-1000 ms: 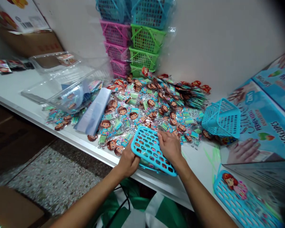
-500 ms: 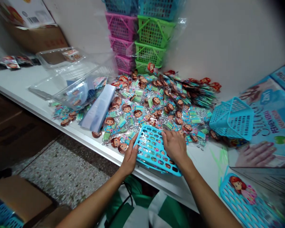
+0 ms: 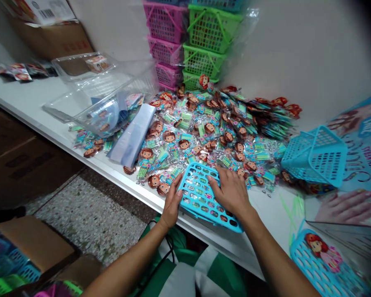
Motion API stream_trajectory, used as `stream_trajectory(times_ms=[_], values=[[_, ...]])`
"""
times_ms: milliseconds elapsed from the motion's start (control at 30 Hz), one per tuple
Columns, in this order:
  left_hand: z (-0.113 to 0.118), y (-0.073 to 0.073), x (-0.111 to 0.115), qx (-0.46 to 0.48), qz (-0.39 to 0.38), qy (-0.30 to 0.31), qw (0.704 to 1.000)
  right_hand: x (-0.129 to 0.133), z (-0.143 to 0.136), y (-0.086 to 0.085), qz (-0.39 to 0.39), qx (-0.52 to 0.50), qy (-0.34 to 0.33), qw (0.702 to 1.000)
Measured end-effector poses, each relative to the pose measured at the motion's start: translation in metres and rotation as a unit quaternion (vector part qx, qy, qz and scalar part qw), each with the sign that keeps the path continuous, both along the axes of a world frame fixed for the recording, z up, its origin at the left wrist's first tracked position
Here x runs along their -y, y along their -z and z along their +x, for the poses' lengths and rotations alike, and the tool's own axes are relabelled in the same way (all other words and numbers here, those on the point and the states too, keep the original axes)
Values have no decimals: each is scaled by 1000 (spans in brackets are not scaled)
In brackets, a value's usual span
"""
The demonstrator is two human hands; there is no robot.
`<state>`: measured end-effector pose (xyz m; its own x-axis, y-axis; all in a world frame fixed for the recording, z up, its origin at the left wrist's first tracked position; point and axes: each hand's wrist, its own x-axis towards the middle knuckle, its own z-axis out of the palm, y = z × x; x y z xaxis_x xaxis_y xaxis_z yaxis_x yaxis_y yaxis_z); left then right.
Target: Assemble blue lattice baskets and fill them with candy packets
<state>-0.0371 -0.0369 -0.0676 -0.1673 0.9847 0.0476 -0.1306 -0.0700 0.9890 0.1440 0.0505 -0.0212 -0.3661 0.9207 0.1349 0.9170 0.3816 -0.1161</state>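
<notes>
A light-blue plastic basket [image 3: 199,197] with oval holes lies at the table's front edge, one flat perforated face turned up. Small printed packets show through its holes. My left hand [image 3: 173,202] grips its left edge, thumb on top and the other fingers mostly hidden at the side. Across its right side, my right hand [image 3: 231,189] has the thumb resting on the perforated face and the other fingers over the far edge. Just beyond it spreads a heap of clear packets [image 3: 185,144] with cartoon-head cards and green sticks.
Stacked pink baskets [image 3: 165,51] and green baskets [image 3: 204,60] stand by the wall. Left of the heap are a clear plastic tray [image 3: 57,108] and a bluish plastic sleeve [image 3: 131,138]. Another blue basket [image 3: 312,159] and a printed box [image 3: 365,165] are at right. Open cartons [image 3: 34,243] sit lower left.
The view has shifted slightly, so most things appear further right. My right thumb lies a little further over the basket's face. Both hands keep hold of the basket.
</notes>
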Motion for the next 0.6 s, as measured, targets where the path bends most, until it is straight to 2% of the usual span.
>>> stream_trajectory(times_ms=[133, 267, 333, 467, 600], values=[[-1, 3, 0, -1, -4, 8, 1000, -2, 1, 2, -13, -3, 5, 1000], [-6, 11, 0, 79, 13, 43, 996, -6, 3, 4, -38, -13, 26, 999], [-10, 12, 1, 79, 34, 66, 994, -7, 3, 4, -41, -14, 33, 999], [-12, 4, 1, -30, 13, 67, 997, -8, 3, 4, -40, -14, 29, 999], [-8, -7, -6, -24, 6, 49, 998, -6, 1, 3, -26, -1, 24, 999]])
